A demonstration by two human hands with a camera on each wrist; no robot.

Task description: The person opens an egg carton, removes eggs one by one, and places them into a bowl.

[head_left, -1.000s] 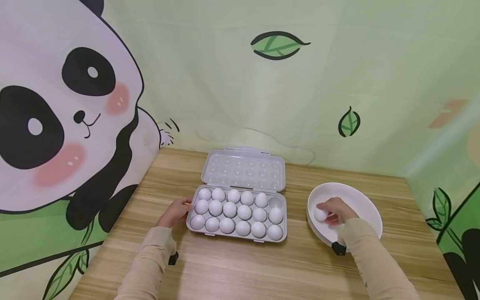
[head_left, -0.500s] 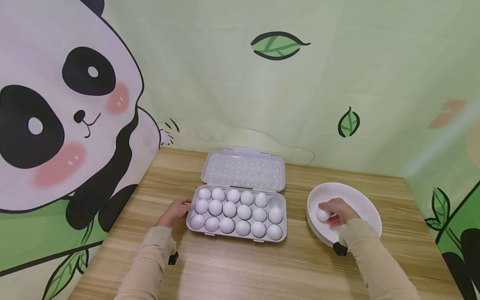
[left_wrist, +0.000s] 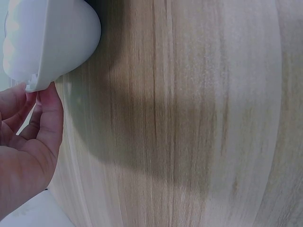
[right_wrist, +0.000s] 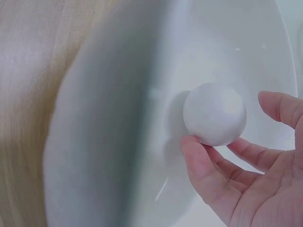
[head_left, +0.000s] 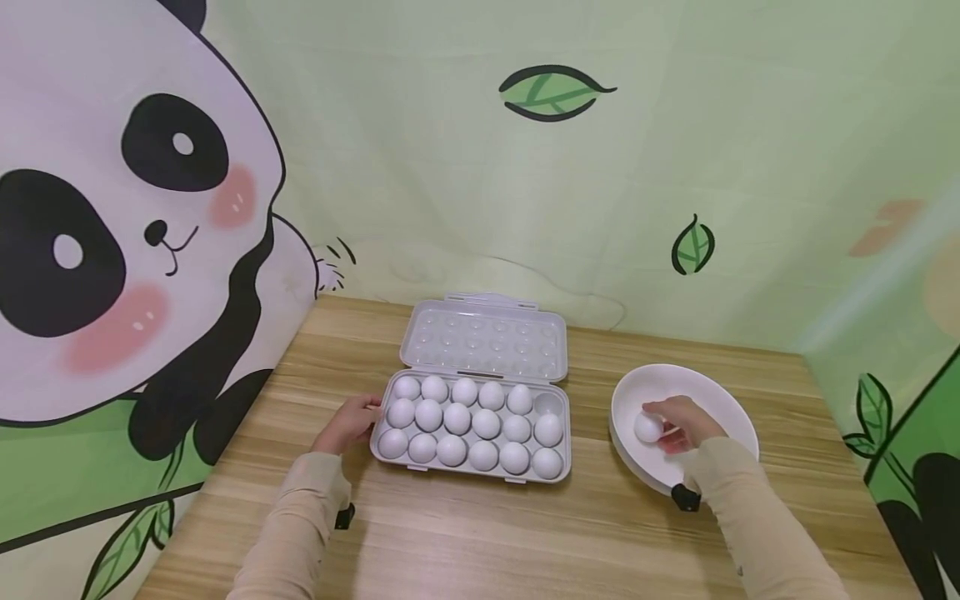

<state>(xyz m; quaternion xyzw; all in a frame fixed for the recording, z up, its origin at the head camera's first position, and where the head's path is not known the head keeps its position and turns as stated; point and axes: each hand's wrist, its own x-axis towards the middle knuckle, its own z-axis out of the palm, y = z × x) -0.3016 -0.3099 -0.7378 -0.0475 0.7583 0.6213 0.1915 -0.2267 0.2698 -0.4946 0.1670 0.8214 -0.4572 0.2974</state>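
Observation:
A plastic egg carton (head_left: 471, 467), its lid (head_left: 487, 337) folded back, stands on the table with white eggs (head_left: 457, 418) in its cups. The cup at the back right corner shows no egg. My left hand (head_left: 349, 422) pinches the carton's left edge between thumb and fingers, as the left wrist view (left_wrist: 28, 142) also shows. On the right, my right hand (head_left: 686, 423) reaches into a white bowl (head_left: 720, 396). A single white egg (right_wrist: 215, 114) is held at its fingertips inside the bowl. One finger (right_wrist: 279, 108) stands apart from the shell.
Carton and bowl stand apart on a wood-grain table (head_left: 465, 542). Behind the table hangs a green cloth backdrop (head_left: 420, 167) with a panda and leaves printed on it. A fold of the backdrop closes off the right side.
My right hand and its egg have shifted slightly to the right within the bowl. The left hand has stayed at the carton's edge.

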